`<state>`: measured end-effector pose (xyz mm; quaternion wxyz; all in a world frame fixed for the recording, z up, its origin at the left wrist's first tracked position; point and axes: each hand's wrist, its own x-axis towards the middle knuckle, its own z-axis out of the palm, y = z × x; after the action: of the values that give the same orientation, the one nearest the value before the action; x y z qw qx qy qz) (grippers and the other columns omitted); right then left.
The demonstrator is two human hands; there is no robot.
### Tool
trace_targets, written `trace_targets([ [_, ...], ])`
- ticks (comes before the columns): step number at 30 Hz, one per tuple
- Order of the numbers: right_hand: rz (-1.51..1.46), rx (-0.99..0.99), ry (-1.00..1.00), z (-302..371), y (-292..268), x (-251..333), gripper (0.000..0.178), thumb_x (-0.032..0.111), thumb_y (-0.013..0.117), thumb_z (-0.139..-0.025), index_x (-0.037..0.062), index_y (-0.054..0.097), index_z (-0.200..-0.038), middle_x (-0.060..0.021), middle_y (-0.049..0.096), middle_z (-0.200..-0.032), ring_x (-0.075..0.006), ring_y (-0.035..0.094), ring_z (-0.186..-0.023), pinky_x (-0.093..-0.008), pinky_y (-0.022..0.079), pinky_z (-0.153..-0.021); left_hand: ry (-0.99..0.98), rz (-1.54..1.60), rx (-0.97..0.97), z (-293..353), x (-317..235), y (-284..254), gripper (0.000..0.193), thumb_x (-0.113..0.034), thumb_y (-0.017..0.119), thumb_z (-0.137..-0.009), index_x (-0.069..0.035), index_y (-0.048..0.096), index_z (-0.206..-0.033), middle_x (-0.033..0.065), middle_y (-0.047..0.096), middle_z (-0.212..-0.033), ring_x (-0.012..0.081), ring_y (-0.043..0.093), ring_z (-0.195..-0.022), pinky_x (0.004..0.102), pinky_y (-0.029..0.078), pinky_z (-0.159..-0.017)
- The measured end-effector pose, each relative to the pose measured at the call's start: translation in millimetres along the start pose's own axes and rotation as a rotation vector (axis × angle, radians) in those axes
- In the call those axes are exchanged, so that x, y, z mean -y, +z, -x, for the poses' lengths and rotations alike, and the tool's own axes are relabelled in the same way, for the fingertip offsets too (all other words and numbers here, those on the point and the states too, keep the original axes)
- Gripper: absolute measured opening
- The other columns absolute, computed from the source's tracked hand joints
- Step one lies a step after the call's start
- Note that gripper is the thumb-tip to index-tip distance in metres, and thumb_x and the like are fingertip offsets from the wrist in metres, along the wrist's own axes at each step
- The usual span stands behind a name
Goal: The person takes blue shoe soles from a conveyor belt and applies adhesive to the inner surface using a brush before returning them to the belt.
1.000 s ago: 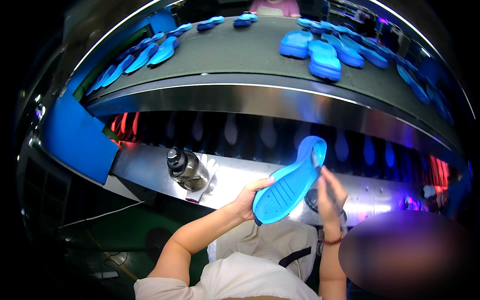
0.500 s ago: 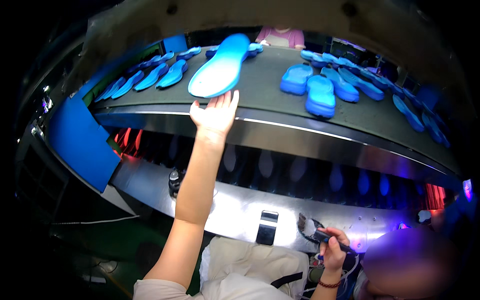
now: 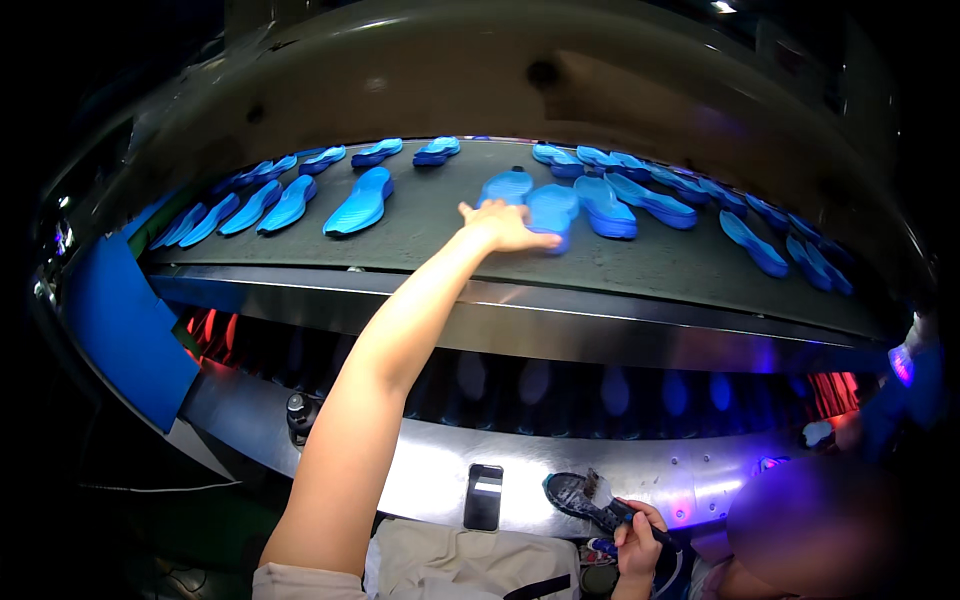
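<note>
My left arm stretches out over the grey conveyor belt. My left hand, fingers spread, lies against the near end of a blue shoe sole. Its thumb reaches to a second blue sole, which is blurred. Alone to the left of that hand rests another blue sole. Low in the picture, my right hand is closed round the dark handle of a brush. The bristles are over a black oval dish on the metal ledge.
More blue soles lie on the belt to both sides. A phone and a dark bottle stand on the metal ledge. Red-glowing heating elements show beneath the belt. A blurred person is close on the right.
The sole that my left hand held up now lies on the belt. That hand has moved right and turned palm down onto other soles. The view has shifted; my right hand keeps the brush.
</note>
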<state>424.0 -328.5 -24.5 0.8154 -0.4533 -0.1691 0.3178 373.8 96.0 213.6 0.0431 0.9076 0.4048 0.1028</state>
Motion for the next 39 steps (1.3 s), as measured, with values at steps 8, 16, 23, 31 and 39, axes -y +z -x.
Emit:
trace_targets([
  [8, 0.012, -0.104, -0.003, -1.6, -39.5, 7.5, 0.023, 0.011, 0.048, -0.087, -0.0054, 0.054, -0.102, -0.0222, 0.062, -0.097, -0.0142, 0.05, -0.047, -0.023, 0.041, -0.044, 0.055, 0.003, -0.132, -41.9, -25.7, 32.2, 0.058, -0.052, 0.064, -0.071, -0.015, 0.058, -0.115, 0.0179, 0.05, -0.121, 0.0343, 0.044, -0.117, 0.0627, 0.031, -0.093],
  [16, -0.023, 0.19, 0.021, -26.6, 19.7, 10.2, 0.03, 0.004, 0.061, -0.081, -0.0097, 0.055, -0.106, -0.0217, 0.06, -0.106, -0.0213, 0.061, -0.086, -0.0254, 0.049, -0.07, 0.226, 0.012, -0.319, -5.8, -6.4, 30.1, 0.035, -0.037, 0.057, -0.082, -0.005, 0.065, -0.093, 0.0174, 0.063, -0.094, 0.0334, 0.059, -0.092, 0.0435, 0.047, -0.079],
  [23, -0.007, 0.159, -0.022, -24.9, 13.7, 0.5, 0.025, -0.006, 0.059, -0.076, -0.0074, 0.058, -0.1, -0.0201, 0.062, -0.101, -0.0245, 0.062, -0.09, -0.0311, 0.049, -0.083, 0.316, 0.876, -0.866, 113.6, 22.5, 38.3, 0.021, -0.02, 0.064, -0.08, 0.001, 0.06, -0.075, 0.0113, 0.06, -0.084, 0.022, 0.056, -0.086, 0.0319, 0.044, -0.08],
  [31, -0.123, 0.217, -0.12, -36.1, 41.8, 13.6, 0.026, -0.005, 0.059, -0.073, -0.0079, 0.06, -0.098, -0.0238, 0.06, -0.104, -0.0295, 0.058, -0.101, -0.038, 0.041, -0.096, 0.062, 2.155, 0.171, 262.7, 52.5, 144.7, 0.067, -0.018, 0.065, -0.073, 0.003, 0.034, -0.129, 0.0163, 0.053, -0.113, 0.0248, 0.057, -0.103, 0.0368, 0.048, -0.089],
  [39, -0.001, 0.351, 0.13, -43.3, 93.1, -19.1, 0.023, -0.003, 0.06, -0.076, -0.008, 0.061, -0.098, -0.0174, 0.064, -0.097, -0.0196, 0.061, -0.089, -0.0283, 0.047, -0.084, -0.099, 2.372, 0.694, 306.3, 7.6, 207.8, 0.088, -0.072, 0.031, -0.08, -0.005, 0.026, -0.138, 0.0225, 0.045, -0.126, 0.0355, 0.048, -0.114, 0.048, 0.038, -0.097],
])
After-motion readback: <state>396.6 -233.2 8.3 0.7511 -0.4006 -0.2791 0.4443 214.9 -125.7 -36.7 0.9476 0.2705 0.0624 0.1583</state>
